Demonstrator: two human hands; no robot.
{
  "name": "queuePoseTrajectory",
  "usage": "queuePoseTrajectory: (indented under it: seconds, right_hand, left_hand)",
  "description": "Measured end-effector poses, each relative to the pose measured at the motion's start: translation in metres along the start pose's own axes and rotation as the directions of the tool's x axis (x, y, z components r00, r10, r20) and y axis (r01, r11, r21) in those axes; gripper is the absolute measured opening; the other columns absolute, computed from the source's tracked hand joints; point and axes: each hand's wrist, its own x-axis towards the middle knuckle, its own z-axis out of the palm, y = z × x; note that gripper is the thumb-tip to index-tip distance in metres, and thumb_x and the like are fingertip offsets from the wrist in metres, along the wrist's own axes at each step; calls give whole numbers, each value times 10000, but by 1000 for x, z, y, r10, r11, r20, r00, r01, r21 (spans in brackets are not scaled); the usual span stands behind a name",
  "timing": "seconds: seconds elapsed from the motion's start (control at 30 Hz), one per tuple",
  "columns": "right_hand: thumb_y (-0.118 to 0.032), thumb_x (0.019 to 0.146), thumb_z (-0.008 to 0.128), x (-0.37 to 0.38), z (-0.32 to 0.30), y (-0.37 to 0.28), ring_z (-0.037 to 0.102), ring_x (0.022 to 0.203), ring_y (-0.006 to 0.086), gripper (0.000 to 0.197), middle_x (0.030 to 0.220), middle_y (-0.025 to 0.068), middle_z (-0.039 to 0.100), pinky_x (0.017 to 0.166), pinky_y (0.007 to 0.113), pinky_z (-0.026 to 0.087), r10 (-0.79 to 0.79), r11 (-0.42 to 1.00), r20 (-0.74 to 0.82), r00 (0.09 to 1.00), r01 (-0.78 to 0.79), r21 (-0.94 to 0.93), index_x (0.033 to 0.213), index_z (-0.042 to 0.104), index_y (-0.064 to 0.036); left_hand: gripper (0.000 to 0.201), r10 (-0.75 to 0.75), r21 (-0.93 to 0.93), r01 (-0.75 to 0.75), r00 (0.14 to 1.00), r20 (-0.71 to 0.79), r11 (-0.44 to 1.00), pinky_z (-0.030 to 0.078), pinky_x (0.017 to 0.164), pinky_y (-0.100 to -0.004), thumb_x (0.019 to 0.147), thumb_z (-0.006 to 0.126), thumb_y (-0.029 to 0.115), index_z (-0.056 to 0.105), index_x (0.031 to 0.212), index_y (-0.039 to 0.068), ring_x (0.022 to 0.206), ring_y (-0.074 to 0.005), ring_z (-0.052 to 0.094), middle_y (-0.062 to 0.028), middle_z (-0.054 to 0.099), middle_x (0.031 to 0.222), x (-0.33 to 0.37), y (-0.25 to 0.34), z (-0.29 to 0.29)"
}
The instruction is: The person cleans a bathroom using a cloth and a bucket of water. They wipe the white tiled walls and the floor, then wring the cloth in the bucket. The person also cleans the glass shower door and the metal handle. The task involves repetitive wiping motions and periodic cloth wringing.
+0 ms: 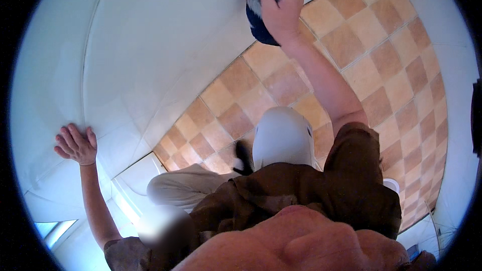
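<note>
My left hand (76,144) lies flat with fingers spread against a large smooth white surface (150,45). I cannot tell whether this is a wall panel or the side of a tub. Up at the top edge, my right hand (285,12) grips a bunched cloth (262,26), navy blue and fluffy grey with a bit of red. The cloth is at the same white surface, close to its lower edge by the floor. Fingers and the picture's edge hide part of the cloth.
Below me spreads a floor of tan and brown tiles (341,47), bordered on the right by another white wall (452,60). My bent knees (282,135) in pale trousers are over the floor. A white round thing (391,185) shows partly beside my right sleeve.
</note>
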Motion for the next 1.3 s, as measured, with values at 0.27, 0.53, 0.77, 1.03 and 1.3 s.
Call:
queuePoseTrajectory:
  seconds: [0.27, 0.53, 0.77, 1.03, 1.3]
  right_hand:
    - [-64, 856, 549, 2, 6, 71, 470, 1243, 340, 590, 1314, 238, 492, 1106, 392, 323, 330, 919, -134, 935, -350, -183, 1405, 347, 10]
    - [-45, 833, 559, -11, -1, -53, 390, 1334, 381, 657, 1420, 260, 398, 1105, 384, 318, 91, 994, 133, 987, -82, -70, 1445, 324, -4]
    - [-32, 811, 599, 120, -28, -103, 371, 1344, 381, 709, 1409, 262, 412, 1118, 409, 305, 177, 977, -62, 982, -184, -113, 1459, 313, -10]
    - [-51, 810, 639, 71, -6, -208, 374, 1319, 442, 732, 1437, 272, 383, 1121, 470, 300, -345, 854, 238, 908, 409, -320, 1469, 320, -45]
    - [16, 795, 630, 161, -23, -239, 432, 1297, 374, 694, 1404, 205, 453, 1100, 418, 338, -251, 924, -22, 968, 232, -304, 1437, 374, -39]
  left_hand:
    - [581, -19, 3, 20, 998, -56, 1000, 98, 1189, -508, 975, 457, 493, 518, 1386, 87, 1430, -311, 303, -111, 445, 1475, -3, 2, 1]
    - [472, -115, -68, 110, 991, -73, 992, 129, 1203, -454, 1006, 425, 427, 515, 1404, 189, 1417, -231, 346, -1, 459, 1481, 6, 12, -13]
    - [469, -347, -196, 310, 919, -189, 930, 188, 1191, -441, 1010, 426, 400, 505, 1413, 173, 1411, -239, 357, -11, 454, 1486, 0, 10, -18]
    - [420, -400, -143, 386, 912, -87, 911, 223, 1185, -399, 1006, 416, 401, 554, 1367, 236, 1389, -187, 388, 55, 484, 1456, 10, 11, -14]
    - [398, -479, -358, 422, 874, -83, 833, 246, 1162, -399, 924, 572, 261, 601, 1314, 187, 1357, -214, 427, 17, 529, 1413, 10, 4, -32]
